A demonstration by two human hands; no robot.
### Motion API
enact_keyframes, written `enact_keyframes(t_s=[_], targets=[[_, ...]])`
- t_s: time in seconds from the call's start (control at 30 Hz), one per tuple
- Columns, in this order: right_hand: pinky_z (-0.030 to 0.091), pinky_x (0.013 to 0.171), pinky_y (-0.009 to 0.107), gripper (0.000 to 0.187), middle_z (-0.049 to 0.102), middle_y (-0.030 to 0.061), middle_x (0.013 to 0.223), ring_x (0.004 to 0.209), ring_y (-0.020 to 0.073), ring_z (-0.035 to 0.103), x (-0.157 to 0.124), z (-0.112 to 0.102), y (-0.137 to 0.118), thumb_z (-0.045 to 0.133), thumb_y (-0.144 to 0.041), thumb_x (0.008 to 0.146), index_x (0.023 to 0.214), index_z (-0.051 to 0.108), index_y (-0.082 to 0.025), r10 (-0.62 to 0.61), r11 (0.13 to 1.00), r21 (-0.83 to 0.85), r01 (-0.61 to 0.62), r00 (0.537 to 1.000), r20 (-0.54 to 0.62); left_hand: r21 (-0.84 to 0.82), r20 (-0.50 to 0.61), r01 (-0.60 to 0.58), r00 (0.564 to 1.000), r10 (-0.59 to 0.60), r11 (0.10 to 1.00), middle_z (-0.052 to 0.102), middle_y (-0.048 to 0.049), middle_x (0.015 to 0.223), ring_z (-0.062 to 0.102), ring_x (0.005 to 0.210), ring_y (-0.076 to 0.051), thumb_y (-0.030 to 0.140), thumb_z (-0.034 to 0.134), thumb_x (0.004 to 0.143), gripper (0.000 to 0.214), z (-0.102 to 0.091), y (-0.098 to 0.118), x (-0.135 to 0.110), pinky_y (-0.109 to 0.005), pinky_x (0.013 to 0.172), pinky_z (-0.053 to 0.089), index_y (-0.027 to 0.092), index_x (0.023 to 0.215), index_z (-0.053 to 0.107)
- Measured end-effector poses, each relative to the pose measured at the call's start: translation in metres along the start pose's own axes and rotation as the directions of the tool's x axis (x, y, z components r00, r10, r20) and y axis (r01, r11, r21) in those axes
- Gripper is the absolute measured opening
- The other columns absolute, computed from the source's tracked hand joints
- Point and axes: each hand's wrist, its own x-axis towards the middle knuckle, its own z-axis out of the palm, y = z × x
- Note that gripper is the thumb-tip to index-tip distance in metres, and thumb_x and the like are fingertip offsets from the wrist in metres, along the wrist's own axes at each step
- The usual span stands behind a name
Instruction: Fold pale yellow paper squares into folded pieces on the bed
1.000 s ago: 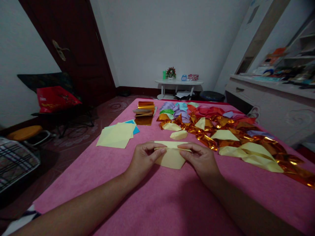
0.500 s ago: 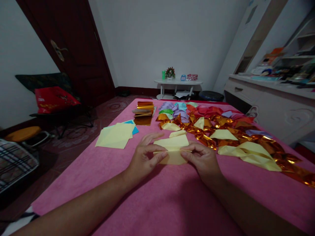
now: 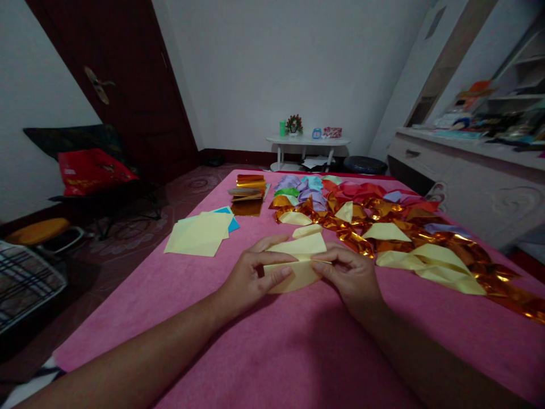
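Observation:
A pale yellow folded paper (image 3: 298, 258) is held just above the pink cloth (image 3: 272, 352) between both hands. My left hand (image 3: 251, 278) pinches its left edge, thumb on top and fingers curled beneath. On the right edge my right hand (image 3: 351, 275) grips it in the same pinched way. The paper's upper flap stands up behind the fingers.
A stack of flat yellow sheets over a blue one (image 3: 200, 234) lies to the left. Gold foil sheets (image 3: 249, 190) sit further back. Several folded paper and foil shapes (image 3: 383, 224) spread across the right side. A white cabinet (image 3: 472, 182) stands at the right.
The paper's top flap has been lifted and opened upward from the flat fold. Both hands stayed pinching its edges, and the lower part now bulges rounder.

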Motion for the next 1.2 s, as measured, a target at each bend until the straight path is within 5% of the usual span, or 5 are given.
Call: enact_keyframes(t_s=[0.13, 0.3, 0.5, 0.73, 1.2], targets=[[0.05, 0.06, 0.025, 0.005, 0.066, 0.0041, 0.075, 0.069, 0.0161, 0.061, -0.0006, 0.0009, 0.0023, 0.073, -0.026, 0.071, 0.071, 0.074, -0.021, -0.015, 1.0, 0.016, 0.014, 1.0, 0.018, -0.046, 0.016, -0.012, 1.0, 0.013, 0.999, 0.065, -0.009, 0.111, 0.06, 0.102, -0.02, 0.027, 0.061, 0.083, 0.021, 0.0018, -0.0029, 0.0, -0.031, 0.088, 0.048, 0.02, 0.099, 0.073], [0.05, 0.062, 0.025, 0.006, 0.066, 0.0042, 0.078, 0.073, 0.0167, 0.062, -0.0006, 0.001, 0.0016, 0.071, -0.025, 0.073, 0.075, 0.075, -0.022, 0.019, 1.0, 0.021, -0.02, 0.998, 0.065, -0.022, -0.107, -0.018, 0.994, 0.015, 1.0, 0.069, -0.0079, 0.099, 0.063, 0.09, -0.017, 0.023, 0.062, 0.083, 0.016, 0.0038, -0.0058, 0.001, -0.027, 0.078, 0.051, 0.018, 0.091, 0.074], [0.049, 0.062, 0.025, 0.01, 0.069, 0.0043, 0.077, 0.074, 0.0174, 0.062, 0.002, -0.0005, 0.001, 0.07, -0.029, 0.074, 0.078, 0.077, -0.023, 0.04, 0.999, -0.003, -0.04, 0.997, 0.06, 0.045, -0.156, -0.053, 0.986, 0.059, 0.998, 0.067, -0.0079, 0.102, 0.062, 0.093, -0.016, 0.022, 0.06, 0.084, 0.016, 0.0029, -0.0064, -0.0005, -0.027, 0.08, 0.05, 0.019, 0.086, 0.075], [0.048, 0.055, 0.023, 0.014, 0.068, 0.003, 0.073, 0.064, 0.014, 0.059, 0.0018, 0.0015, 0.0047, 0.08, -0.031, 0.061, 0.064, 0.072, -0.019, 0.199, 0.966, 0.173, -0.195, 0.98, -0.008, 0.067, -0.175, -0.113, 0.977, 0.123, 0.991, 0.067, -0.0079, 0.099, 0.063, 0.09, -0.016, 0.017, 0.062, 0.082, 0.013, 0.006, -0.0045, -0.0016, -0.027, 0.077, 0.051, 0.018, 0.083, 0.075], [0.049, 0.052, 0.024, 0.021, 0.063, 0.0017, 0.066, 0.059, 0.0132, 0.057, 0.0008, 0.0038, 0.002, 0.083, -0.03, 0.056, 0.059, 0.065, -0.019, 0.185, 0.971, 0.177, -0.162, 0.975, -0.123, 0.084, -0.161, -0.132, 0.976, 0.144, 0.988, 0.068, -0.0069, 0.089, 0.064, 0.082, -0.015, 0.016, 0.062, 0.081, 0.012, 0.0076, -0.0034, -0.0035, -0.026, 0.071, 0.051, 0.018, 0.083, 0.075]])
